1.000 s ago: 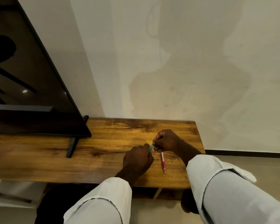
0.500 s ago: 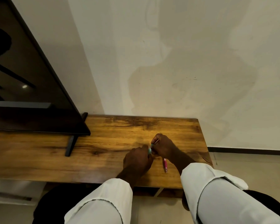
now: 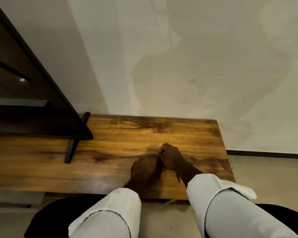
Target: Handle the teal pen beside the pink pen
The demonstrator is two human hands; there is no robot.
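Both hands meet over the right part of a wooden table top. My left hand is curled round a small teal pen, of which only a short bit shows between the hands. My right hand pinches the same teal pen at its upper end, knuckles toward the wall. A pink pen lies on the wood under my right wrist, mostly hidden by the forearm. White sleeves cover both arms.
A large dark television stands on the left of the table on a black foot. A plain wall rises right behind the table. The table's right edge drops to a tiled floor.
My hands have closed together, so less of the teal pen shows. My right forearm now covers most of the pink pen. The camera has tilted slightly.
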